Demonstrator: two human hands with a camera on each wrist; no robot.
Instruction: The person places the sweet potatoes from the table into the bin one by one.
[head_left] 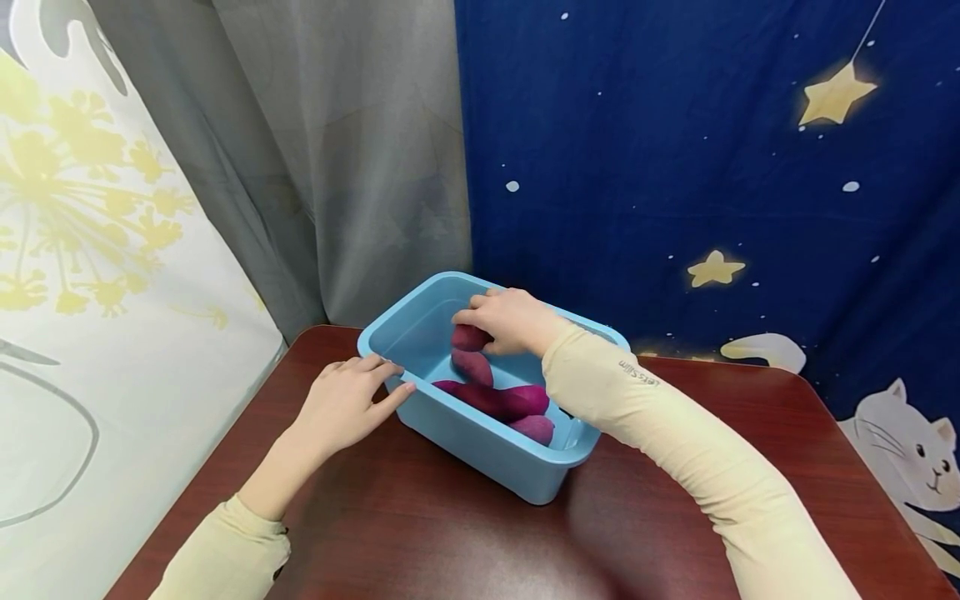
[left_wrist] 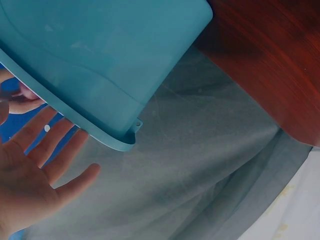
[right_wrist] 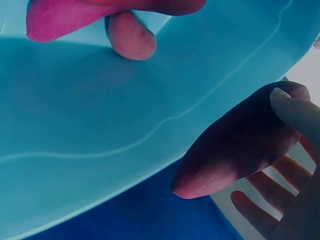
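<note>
A light blue plastic bin [head_left: 472, 437] stands on the table with several purple sweet potatoes [head_left: 474, 368] inside it. Over the bin's opening, my right hand [head_left: 512, 320] grips one sweet potato [right_wrist: 235, 142], the thumb on one side and fingers on the other. In the right wrist view it hangs clear of the others, among them a small rounded one [right_wrist: 131, 37]. My left hand [head_left: 345, 406] rests on the bin's near left rim; in the left wrist view its fingers [left_wrist: 65, 150] are extended against the edge.
The bin sits near the back of a reddish-brown wooden table [head_left: 435, 533]. Behind it hang a grey curtain [head_left: 382, 150] and a dark blue cloth [head_left: 600, 167] with stars. A white patterned cloth [head_left: 112, 350] borders the left side.
</note>
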